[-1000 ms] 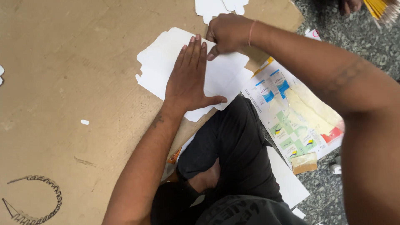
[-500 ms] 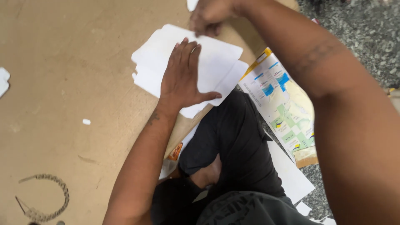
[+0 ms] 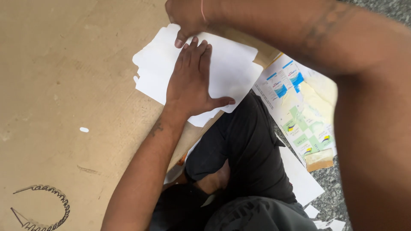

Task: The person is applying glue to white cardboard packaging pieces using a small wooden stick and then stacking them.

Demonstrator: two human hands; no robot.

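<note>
A stack of white cut-out card sheets (image 3: 233, 64) lies on a brown board (image 3: 64, 77). My left hand (image 3: 192, 81) presses flat on top of the stack, fingers together and thumb spread to the right. My right hand (image 3: 186, 19) reaches across from the upper right and pinches the far edge of the top sheet just beyond my left fingertips. My right forearm fills the right side of the view.
A printed sheet with blue, green and yellow panels (image 3: 299, 115) lies right of the stack on grey floor. My black-trousered knee (image 3: 244, 149) sits below it. A coiled wire spring (image 3: 51, 207) rests at the lower left, a small white scrap (image 3: 84, 129) nearby.
My right hand has shifted left along the far edge of the stack toward my left fingertips. The view has moved closer; my left hand stays pressed on the sheets.
</note>
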